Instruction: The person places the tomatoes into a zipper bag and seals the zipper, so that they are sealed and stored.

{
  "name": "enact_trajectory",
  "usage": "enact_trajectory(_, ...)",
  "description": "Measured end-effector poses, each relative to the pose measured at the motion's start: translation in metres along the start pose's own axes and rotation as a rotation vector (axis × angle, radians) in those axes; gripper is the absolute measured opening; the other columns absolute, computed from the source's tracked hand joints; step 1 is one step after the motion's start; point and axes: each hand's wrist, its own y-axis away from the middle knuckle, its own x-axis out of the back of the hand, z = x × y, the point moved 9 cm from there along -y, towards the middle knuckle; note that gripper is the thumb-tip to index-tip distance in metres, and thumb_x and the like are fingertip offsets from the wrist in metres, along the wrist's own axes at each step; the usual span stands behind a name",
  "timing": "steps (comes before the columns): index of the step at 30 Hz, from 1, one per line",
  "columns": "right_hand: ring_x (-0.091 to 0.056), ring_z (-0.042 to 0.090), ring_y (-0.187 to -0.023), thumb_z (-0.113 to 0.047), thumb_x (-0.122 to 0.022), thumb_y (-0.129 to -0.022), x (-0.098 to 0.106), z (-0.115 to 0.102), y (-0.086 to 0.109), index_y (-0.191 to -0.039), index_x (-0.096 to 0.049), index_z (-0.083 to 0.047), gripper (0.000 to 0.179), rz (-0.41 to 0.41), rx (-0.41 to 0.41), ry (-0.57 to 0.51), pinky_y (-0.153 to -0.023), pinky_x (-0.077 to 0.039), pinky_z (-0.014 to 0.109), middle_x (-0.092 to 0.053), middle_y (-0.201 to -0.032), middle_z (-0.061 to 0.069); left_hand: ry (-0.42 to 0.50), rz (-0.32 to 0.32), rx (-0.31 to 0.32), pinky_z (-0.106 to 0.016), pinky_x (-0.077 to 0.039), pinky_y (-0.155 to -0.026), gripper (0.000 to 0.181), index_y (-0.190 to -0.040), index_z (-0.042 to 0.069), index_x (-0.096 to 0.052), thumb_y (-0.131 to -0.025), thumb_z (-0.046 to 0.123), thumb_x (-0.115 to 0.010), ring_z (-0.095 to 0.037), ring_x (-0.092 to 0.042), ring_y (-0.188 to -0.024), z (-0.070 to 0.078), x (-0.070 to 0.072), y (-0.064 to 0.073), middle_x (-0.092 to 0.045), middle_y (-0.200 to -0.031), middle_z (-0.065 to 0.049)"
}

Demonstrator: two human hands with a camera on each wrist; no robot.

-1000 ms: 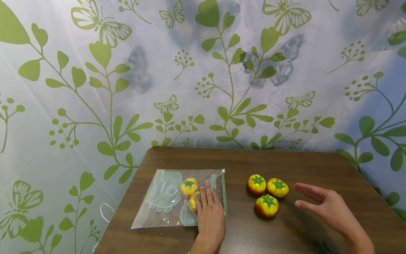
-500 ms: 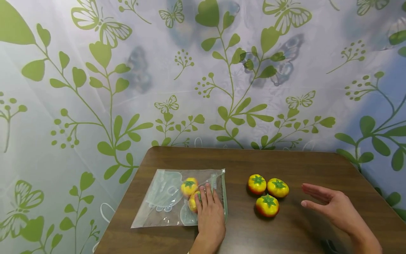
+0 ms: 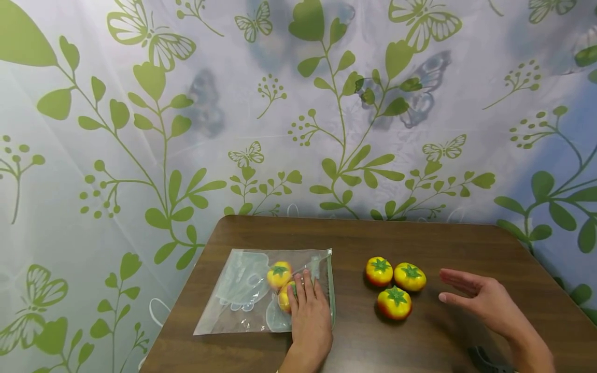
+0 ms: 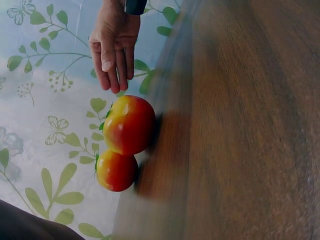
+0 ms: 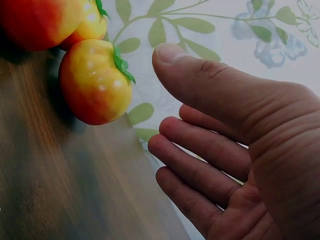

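Observation:
My left hand [image 3: 310,321] lies flat with straight fingers on a clear zip bag [image 3: 212,321] with a pale printed figure. Inside the bag are two yellow-red toy tomatoes [image 3: 279,273] with green star-shaped tops; the nearer one is partly hidden by my fingers. Three more such tomatoes [image 3: 395,304] sit clustered on the table, right of the bag. My right hand [image 3: 487,303] hovers to the right of this cluster, thumb apart from the fingers and nothing held. From the right wrist, a tomato [image 5: 92,82] shows just beyond the thumb tip.
The brown wooden table [image 3: 350,235] has rounded far corners. Behind it hangs a pale curtain [image 3: 280,114] with green leaves and butterflies. A dark strap [image 3: 485,360] shows by the right wrist, and a white cord loop [image 3: 158,311] is beyond the table's left edge.
My right hand has drifted slightly right, away from the tomatoes, then a little back toward them. The left hand, the bag and the tomatoes stay in place.

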Motion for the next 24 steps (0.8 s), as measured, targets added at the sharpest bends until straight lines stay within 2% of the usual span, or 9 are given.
enact_trajectory(4,-0.067,-0.012,-0.113,-0.040,-0.085,-0.097,-0.003,0.001,-0.006,-0.152,-0.062,-0.001,0.071,-0.015,-0.009,0.014,-0.082,-0.060,0.017,-0.067,-0.150,0.024,-0.002,0.007,0.003,-0.063,-0.033,-0.128,0.075,-0.154,-0.003,-0.057,-0.083,-0.007,-0.082,-0.047,-0.039,-0.160,0.000,0.002,0.000,-0.042,-0.171,-0.026)
enact_trajectory(6,-0.075,0.006,-0.119,-0.041,-0.084,-0.097,-0.005,0.000,-0.009,-0.152,-0.062,-0.001,0.072,-0.026,-0.008,0.023,-0.082,-0.061,0.019,-0.066,-0.150,0.024,-0.012,0.016,0.002,-0.063,-0.034,-0.128,0.070,-0.153,-0.003,-0.058,-0.087,-0.007,-0.078,-0.046,-0.040,-0.160,0.001,0.002,0.000,-0.043,-0.170,-0.026)
enact_trajectory(9,-0.075,0.029,-0.127,-0.044,-0.084,-0.097,-0.008,0.001,-0.014,-0.152,-0.062,-0.001,0.073,-0.030,-0.006,0.050,-0.083,-0.061,0.019,-0.066,-0.151,0.024,-0.024,0.025,0.000,-0.062,-0.035,-0.127,0.064,-0.153,-0.002,-0.058,-0.092,-0.006,-0.074,-0.046,-0.041,-0.160,0.001,0.003,0.000,-0.044,-0.170,-0.026)
enact_trajectory(11,-0.075,0.023,-0.126,-0.042,-0.084,-0.097,-0.011,0.000,-0.017,-0.153,-0.062,-0.001,0.073,-0.030,0.004,0.048,-0.083,-0.060,0.018,-0.066,-0.151,0.024,-0.027,0.032,-0.001,-0.062,-0.035,-0.127,0.062,-0.153,-0.002,-0.058,-0.093,-0.005,-0.073,-0.046,-0.041,-0.159,0.001,0.004,0.000,-0.045,-0.170,-0.026)
enact_trajectory(15,-0.066,-0.009,-0.116,-0.039,-0.085,-0.097,-0.017,0.001,-0.022,-0.153,-0.061,0.000,0.073,-0.028,0.012,0.015,-0.084,-0.057,0.014,-0.065,-0.151,0.025,-0.023,0.033,-0.001,-0.062,-0.035,-0.127,0.063,-0.153,-0.002,-0.058,-0.092,-0.004,-0.074,-0.046,-0.042,-0.159,0.000,0.003,-0.001,-0.045,-0.170,-0.026)
enact_trajectory(17,-0.065,-0.010,-0.117,-0.039,-0.085,-0.097,-0.021,0.003,-0.024,-0.154,-0.060,0.000,0.074,-0.035,0.007,-0.005,-0.084,-0.056,0.013,-0.064,-0.152,0.025,-0.022,0.032,-0.003,-0.063,-0.035,-0.127,0.064,-0.153,-0.002,-0.058,-0.092,-0.003,-0.074,-0.046,-0.042,-0.159,0.000,0.003,-0.001,-0.045,-0.170,-0.026)
enact_trajectory(20,-0.073,0.016,-0.126,-0.039,-0.085,-0.097,-0.026,0.005,-0.027,-0.154,-0.059,0.002,0.075,-0.042,0.001,-0.021,-0.085,-0.056,0.013,-0.063,-0.153,0.026,-0.028,0.027,-0.005,-0.063,-0.036,-0.127,0.060,-0.153,-0.002,-0.058,-0.095,-0.002,-0.071,-0.046,-0.042,-0.159,0.000,0.003,-0.001,-0.045,-0.170,-0.026)
enact_trajectory(22,-0.071,0.035,-0.131,-0.040,-0.085,-0.097,-0.029,0.007,-0.028,-0.154,-0.058,0.002,0.076,-0.047,0.001,-0.021,-0.085,-0.056,0.013,-0.063,-0.154,0.026,-0.036,0.028,-0.007,-0.062,-0.036,-0.127,0.057,-0.153,-0.002,-0.059,-0.097,-0.001,-0.068,-0.046,-0.042,-0.159,0.001,0.004,-0.001,-0.045,-0.169,-0.026)
enact_trajectory(24,-0.070,0.039,-0.132,-0.040,-0.084,-0.097,-0.031,0.009,-0.030,-0.155,-0.058,0.003,0.076,-0.053,0.003,-0.020,-0.085,-0.056,0.014,-0.062,-0.154,0.027,-0.040,0.023,-0.008,-0.062,-0.036,-0.127,0.056,-0.153,-0.002,-0.058,-0.098,-0.001,-0.066,-0.046,-0.041,-0.159,0.001,0.004,0.000,-0.045,-0.170,-0.026)
